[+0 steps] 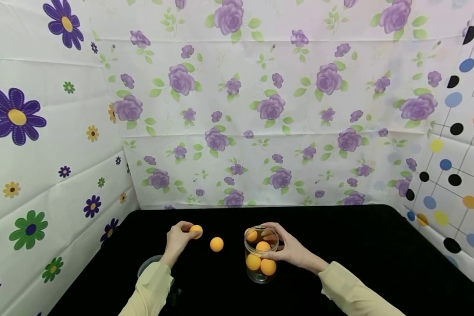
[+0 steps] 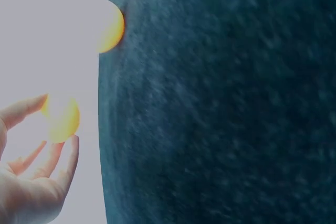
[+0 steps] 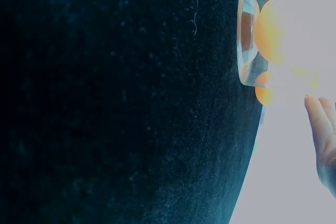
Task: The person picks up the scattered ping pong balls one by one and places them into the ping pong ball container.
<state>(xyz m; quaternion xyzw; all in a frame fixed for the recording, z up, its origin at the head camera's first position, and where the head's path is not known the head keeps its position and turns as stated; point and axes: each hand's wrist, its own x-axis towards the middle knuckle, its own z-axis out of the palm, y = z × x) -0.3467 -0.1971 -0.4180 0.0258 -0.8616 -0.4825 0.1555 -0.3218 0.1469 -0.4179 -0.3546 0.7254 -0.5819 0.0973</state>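
Note:
With thumb and fingertips, my left hand pinches an orange ping-pong ball, also seen lit brightly in the left wrist view. A second loose ping-pong ball lies on the black table between my hands. My right hand grips a clear, uncovered jar near its rim, the thumb on the near side and fingers behind. Several orange balls are inside the jar, which stands upright. Glare washes out much of the jar in the right wrist view.
A round, clear-rimmed object lies on the table, partly hidden behind my left sleeve. The black-covered table is bordered by a flowered cloth at the back, with patterned cloths on both sides.

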